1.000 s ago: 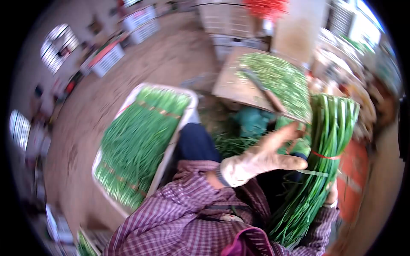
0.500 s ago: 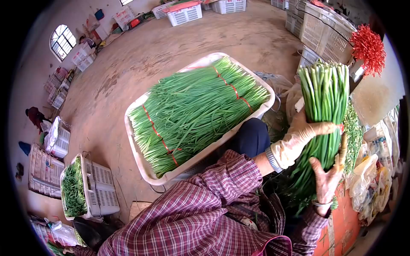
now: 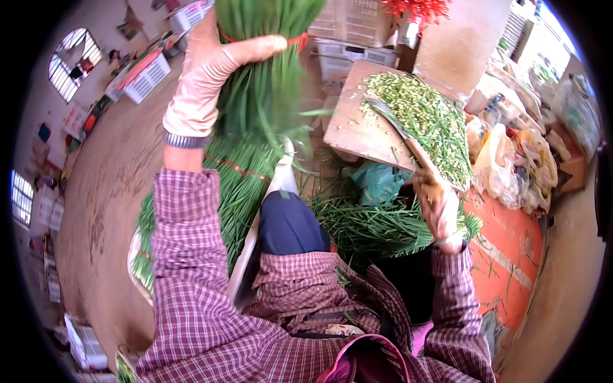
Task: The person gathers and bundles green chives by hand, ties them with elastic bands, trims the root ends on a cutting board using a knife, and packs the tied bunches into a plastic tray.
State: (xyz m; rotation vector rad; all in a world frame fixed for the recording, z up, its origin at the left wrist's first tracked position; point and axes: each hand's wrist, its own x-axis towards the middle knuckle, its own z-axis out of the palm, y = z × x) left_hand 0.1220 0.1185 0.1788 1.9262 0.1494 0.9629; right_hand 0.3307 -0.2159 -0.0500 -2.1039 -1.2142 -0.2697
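Note:
My left hand (image 3: pixel 203 86), in a pale glove, is closed around a bundle of chives (image 3: pixel 262 86) tied with a red band. The bundle hangs upright over the crate, its leaf tips blurred and its top out of view. My right hand (image 3: pixel 439 207) is wrapped around the wooden handle of a knife (image 3: pixel 399 131). The knife's blade lies over the cutting board (image 3: pixel 348 124), against a heap of short cut stem pieces (image 3: pixel 424 105). Below the left hand, a white crate (image 3: pixel 284 172) holds banded chives (image 3: pixel 236 201).
Loose chives (image 3: pixel 377 226) lie between my knee and the right hand, beside a teal plastic bag (image 3: pixel 382 182). Plastic bags (image 3: pixel 511 166) are piled at the right, above an orange surface (image 3: pixel 504 239). Red ties (image 3: pixel 421 9) hang at the top. Another white crate (image 3: pixel 351 57) stands behind the board.
The view has turned rightward. My left hand has carried the bundle left, over the crate. The right hand has let go of the bundle and now grips the knife.

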